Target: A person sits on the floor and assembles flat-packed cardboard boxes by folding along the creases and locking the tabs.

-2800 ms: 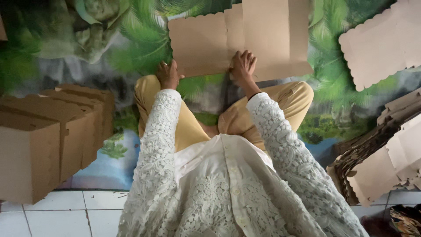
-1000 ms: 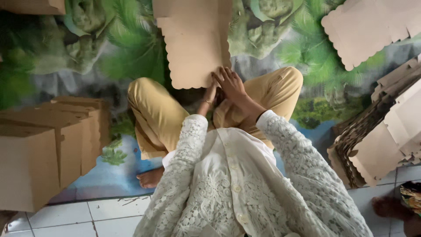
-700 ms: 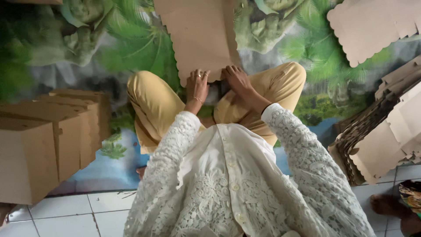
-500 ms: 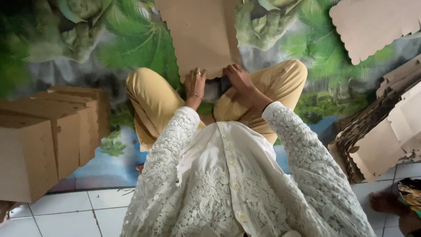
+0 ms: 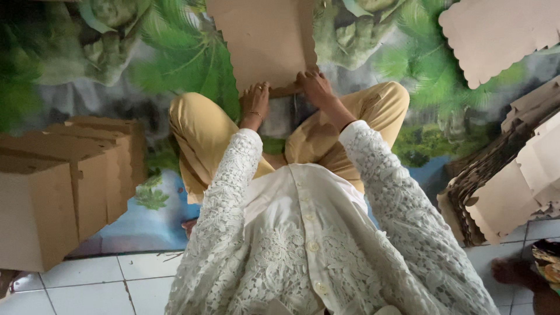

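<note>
A flat brown cardboard sheet [image 5: 262,41] with scalloped side edges lies on the patterned green mat [image 5: 175,64] straight ahead of both hands, its near edge at the person's crossed legs in yellow trousers [image 5: 198,134]. Far to the left of the left hand stands a row of folded brown cardboard boxes [image 5: 64,186], plain-sided, set close against one another at the mat's edge where it meets the white tiled floor [image 5: 87,286]. Up and to the right of the right hand lies another flat scalloped cardboard piece [image 5: 501,35], well apart from the one being handled. Lower on the right, near the right elbow, is a thick stack of flat cardboard blanks [image 5: 501,186], their edges fanned and uneven. No labels can be made out on any of these.

The left hand [image 5: 255,102] rests palm down, fingers spread and fairly flat, fingertips touching the near edge of the cardboard sheet. The right hand [image 5: 315,87] is more curled, its fingers bent over the same near edge just beside the left hand; whether it truly grips the edge or only presses on it cannot be told. Both arms wear white lace sleeves [image 5: 227,192].
</note>
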